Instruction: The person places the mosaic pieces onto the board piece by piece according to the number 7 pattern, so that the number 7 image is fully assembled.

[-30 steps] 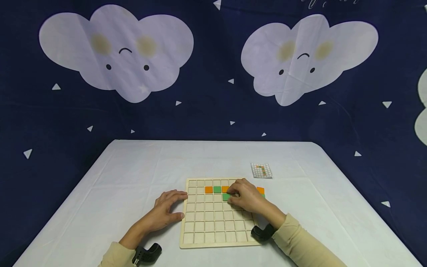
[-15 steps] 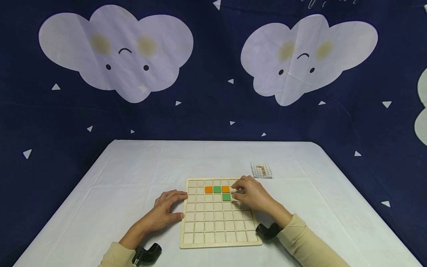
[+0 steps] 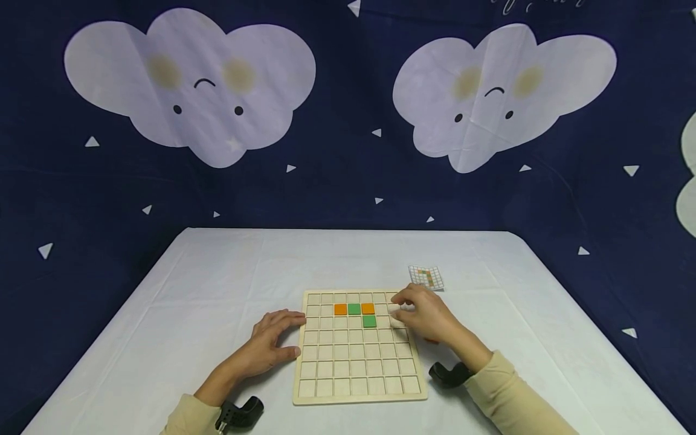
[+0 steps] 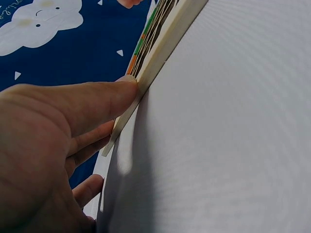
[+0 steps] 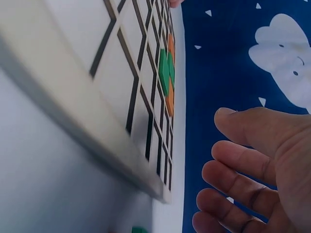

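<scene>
A wooden grid board [image 3: 333,370] lies on the table. Set in its cells near the far side are an orange tile [image 3: 340,309], a green tile [image 3: 354,309] and a second orange tile [image 3: 368,309], with another green tile [image 3: 369,321] just below that one. My left hand [image 3: 267,345] rests at the board's left edge, thumb and fingertips against the rim. Over the far right corner hovers my right hand [image 3: 429,313], its thumb and fingers apart and holding nothing. Loose tiles right of the board are mostly hidden beneath it; a green bit [image 5: 139,230] shows in the right wrist view.
A small card [image 3: 426,278] printed with a coloured grid lies behind the board, to the right. White cloth [image 3: 217,272] covers the table. Behind it hangs a dark blue backdrop [image 3: 337,199] with clouds and triangles.
My right hand has drawn back rightward from the green tile in the second row, leaving it in its cell, and now covers the loose tiles. My left hand has stayed put.
</scene>
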The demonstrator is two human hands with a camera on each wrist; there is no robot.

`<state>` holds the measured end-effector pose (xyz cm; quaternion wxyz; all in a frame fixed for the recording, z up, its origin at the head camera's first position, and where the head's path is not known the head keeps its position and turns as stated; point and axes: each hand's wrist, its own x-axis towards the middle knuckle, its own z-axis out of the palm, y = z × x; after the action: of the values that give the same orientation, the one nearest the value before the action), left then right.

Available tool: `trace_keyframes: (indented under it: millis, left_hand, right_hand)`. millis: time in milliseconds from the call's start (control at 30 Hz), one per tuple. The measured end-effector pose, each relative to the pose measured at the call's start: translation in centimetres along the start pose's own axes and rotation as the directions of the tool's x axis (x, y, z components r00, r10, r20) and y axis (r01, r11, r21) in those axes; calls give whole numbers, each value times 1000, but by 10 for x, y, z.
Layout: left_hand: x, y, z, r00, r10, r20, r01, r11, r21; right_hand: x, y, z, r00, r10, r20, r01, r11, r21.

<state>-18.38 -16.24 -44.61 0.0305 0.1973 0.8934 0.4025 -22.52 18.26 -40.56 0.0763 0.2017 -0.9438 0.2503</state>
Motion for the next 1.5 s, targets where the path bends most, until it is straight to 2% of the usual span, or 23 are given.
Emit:
trace_keyframes:
  millis: [533,733,900,1500]
  left_hand:
    - [0,0,1,1000,-4,3,4,1000,4]
    - [0,1,1,1000,-9,5,9,1000,9]
    - [0,1,1,1000,-4,1,4,1000,11]
    - [1,-1,1,1000,-15,0,15,1000,20]
  right_hand:
    - [-9,25,-12,999,51,-16,-51,999,-3]
    - [-14,37,-16,998,47,-38,-48,998,-35]
    - [-18,45,-20,996,74,-50,-77,996,-48]
    - [-47,54,-22,993,114,-7,-114,990,-77]
